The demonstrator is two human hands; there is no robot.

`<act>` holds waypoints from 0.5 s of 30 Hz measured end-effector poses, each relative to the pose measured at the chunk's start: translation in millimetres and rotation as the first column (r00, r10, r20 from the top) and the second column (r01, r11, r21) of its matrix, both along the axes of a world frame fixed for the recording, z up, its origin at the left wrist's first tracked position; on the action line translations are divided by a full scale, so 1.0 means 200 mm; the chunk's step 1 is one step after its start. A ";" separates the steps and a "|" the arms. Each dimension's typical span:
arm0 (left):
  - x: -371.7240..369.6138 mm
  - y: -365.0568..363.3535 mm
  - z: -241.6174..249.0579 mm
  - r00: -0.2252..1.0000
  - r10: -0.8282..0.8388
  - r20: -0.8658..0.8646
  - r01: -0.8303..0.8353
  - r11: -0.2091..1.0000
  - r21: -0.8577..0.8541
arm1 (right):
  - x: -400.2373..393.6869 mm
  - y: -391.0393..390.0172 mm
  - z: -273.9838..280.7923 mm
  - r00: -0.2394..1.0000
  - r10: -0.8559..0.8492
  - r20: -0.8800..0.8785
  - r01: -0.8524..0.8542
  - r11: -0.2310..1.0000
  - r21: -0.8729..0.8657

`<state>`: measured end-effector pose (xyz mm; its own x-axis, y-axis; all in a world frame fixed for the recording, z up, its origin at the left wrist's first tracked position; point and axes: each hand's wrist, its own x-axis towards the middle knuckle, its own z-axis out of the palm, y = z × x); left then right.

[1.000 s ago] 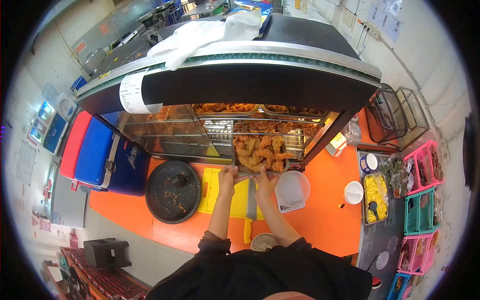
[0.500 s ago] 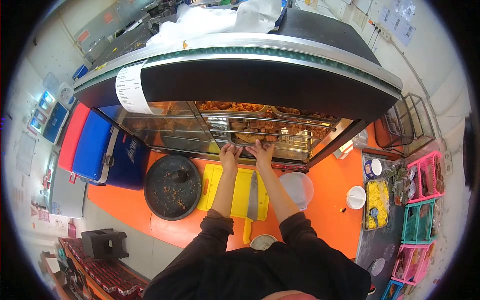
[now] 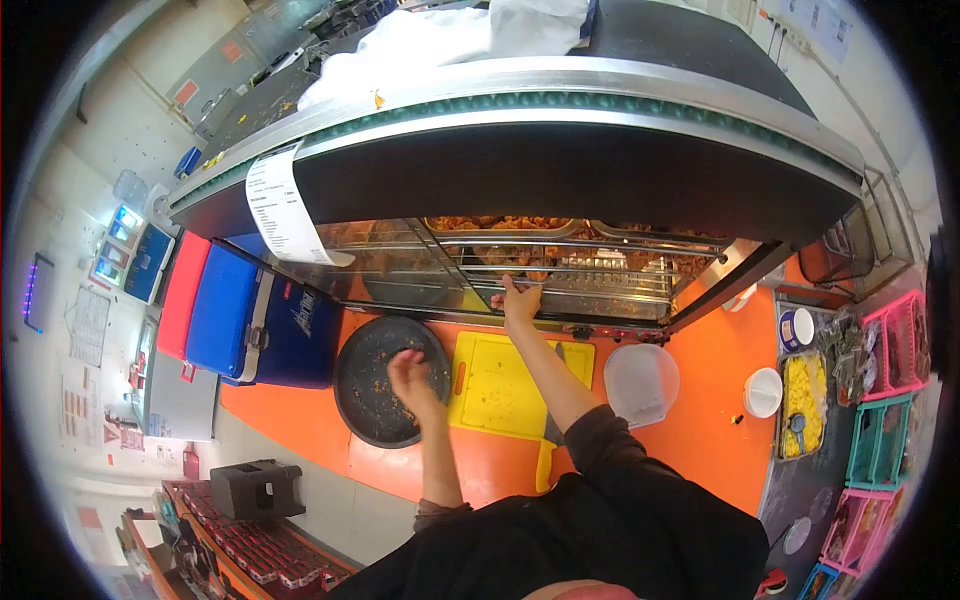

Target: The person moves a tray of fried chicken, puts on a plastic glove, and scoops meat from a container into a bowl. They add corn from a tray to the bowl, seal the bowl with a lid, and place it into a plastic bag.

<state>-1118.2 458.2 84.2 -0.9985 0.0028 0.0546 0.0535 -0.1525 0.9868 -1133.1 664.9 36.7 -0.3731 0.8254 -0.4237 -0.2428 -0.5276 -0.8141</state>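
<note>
My right hand is at the front opening of a heated display cabinet, beside the edge of its glass panel. Its fingers are curled; what they grip, if anything, is hard to make out. My left hand hovers over a round black pan scattered with crumbs, fingers apart and holding nothing. Behind the cabinet's metal rails are trays of fried food. A yellow cutting board lies below my right arm. A knife with a yellow handle is partly hidden by that arm.
A clear plastic tub stands right of the board on the orange counter. Farther right are a white tub and a tray of yellow food. A blue cooler stands left. A paper receipt hangs from the cabinet.
My left hand has left the cabinet and moved down and left over the black pan. My right hand stays at the opening. The food tray at both hands no longer shows there.
</note>
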 end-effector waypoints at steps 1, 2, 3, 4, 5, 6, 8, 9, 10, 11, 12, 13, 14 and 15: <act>-0.04 -0.07 0.03 0.999 0.041 -0.007 -0.042 0.999 -0.029 | 0.01 0.01 0.01 1.000 -0.008 0.003 0.008 1.000 -0.007; -0.08 -0.13 0.06 0.997 0.082 -0.014 -0.083 0.995 -0.059 | 0.02 0.01 0.03 0.999 0.038 0.019 -0.038 0.999 0.001; -0.11 -0.19 0.08 0.997 0.075 -0.011 -0.076 0.995 -0.066 | 0.04 0.01 0.05 0.996 0.085 0.034 -0.086 0.996 0.007; -0.14 -0.24 0.09 0.990 0.140 0.001 -0.139 0.988 -0.064 | 0.07 0.03 0.05 0.991 0.125 -0.052 -0.129 0.989 -0.076; -0.17 -0.28 0.09 0.979 0.205 0.012 -0.204 0.977 -0.056 | 0.12 0.03 0.06 0.991 0.122 -0.051 -0.126 0.989 -0.075; -0.19 -0.32 0.09 0.979 0.202 0.012 -0.201 0.978 -0.054 | 0.19 0.00 0.06 0.966 0.251 -0.065 -0.250 0.968 0.015; -0.20 -0.38 0.06 0.952 0.307 -0.012 -0.308 0.951 -0.039 | 0.36 -0.04 0.09 0.911 0.403 -0.087 -0.393 0.913 0.112; -0.20 -0.39 0.04 0.952 0.305 -0.005 -0.305 0.952 -0.041 | 0.47 -0.06 0.10 0.897 0.429 -0.109 -0.417 0.902 0.113; -0.20 -0.40 0.02 0.947 0.320 -0.004 -0.319 0.945 -0.067 | 0.58 -0.08 0.13 0.891 0.453 -0.021 -0.445 0.883 0.146; -0.20 -0.42 0.00 0.942 0.336 -0.005 -0.335 0.938 -0.093 | 0.69 -0.10 0.15 0.879 0.473 0.065 -0.476 0.861 0.176; -0.25 -0.44 -0.04 0.940 0.340 -0.001 -0.338 0.936 -0.098 | 0.81 -0.12 0.16 0.864 0.482 0.145 -0.502 0.847 0.177; -0.36 -0.46 -0.09 0.958 0.285 -0.029 -0.287 0.953 -0.093 | 0.92 -0.14 0.15 0.841 0.492 0.225 -0.532 0.827 0.180; -0.46 -0.47 -0.10 0.970 0.236 -0.057 -0.240 0.967 -0.087 | 1.01 -0.17 0.12 0.818 0.478 0.320 -0.553 0.806 0.210; -0.56 -0.45 -0.02 0.973 0.168 -0.156 -0.195 0.964 -0.182 | 1.11 -0.20 0.08 0.788 0.458 0.411 -0.577 0.782 0.236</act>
